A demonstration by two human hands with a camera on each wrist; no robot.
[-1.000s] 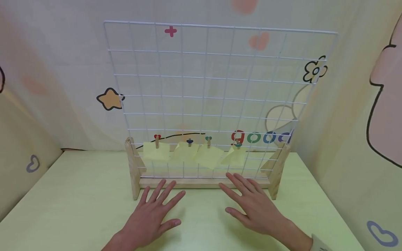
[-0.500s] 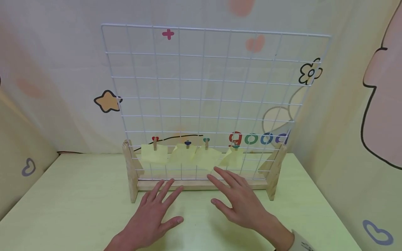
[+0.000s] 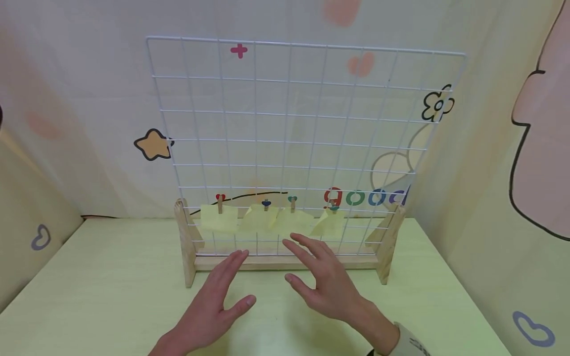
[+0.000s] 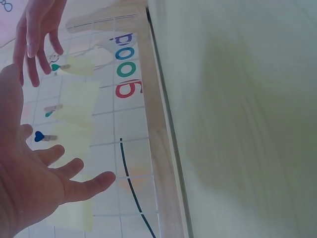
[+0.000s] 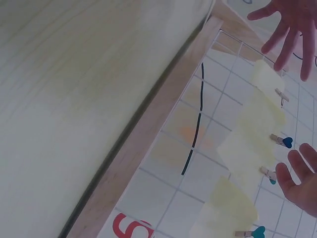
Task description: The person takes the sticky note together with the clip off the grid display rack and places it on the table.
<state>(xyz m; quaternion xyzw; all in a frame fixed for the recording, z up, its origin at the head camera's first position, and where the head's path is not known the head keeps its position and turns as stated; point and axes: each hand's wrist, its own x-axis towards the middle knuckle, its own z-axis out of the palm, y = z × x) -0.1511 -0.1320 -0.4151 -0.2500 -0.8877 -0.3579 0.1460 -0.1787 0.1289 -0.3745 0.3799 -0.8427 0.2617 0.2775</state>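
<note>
A white wire grid (image 3: pixel 288 117) stands upright in a wooden base (image 3: pixel 285 263). Several yellow paper notes (image 3: pixel 219 219) hang low on it in a row, each under a small wooden clothespin (image 3: pixel 220 203) with a coloured heart. My left hand (image 3: pixel 213 301) hovers above the table before the base, fingers nearly straight and thumb apart, holding nothing. To its right my right hand (image 3: pixel 327 282) is raised in front of the notes, its fingers spread and slightly bent, also with nothing in it. In the left wrist view a clothespin with a blue heart (image 4: pixel 45 137) shows beyond the left fingers.
The pale table (image 3: pixel 111 277) reaches to a cloth backdrop (image 3: pixel 102 99) with printed shapes and the word "good". Side cloths (image 3: pixel 481 148) close in on the left and right. Wooden feet (image 3: pixel 391 247) of the base stick up at both ends.
My right hand has moved left, towards my left hand, and a little upward. The left hand's fingers have drawn together and turned somewhat. The notes and grid stay put.
</note>
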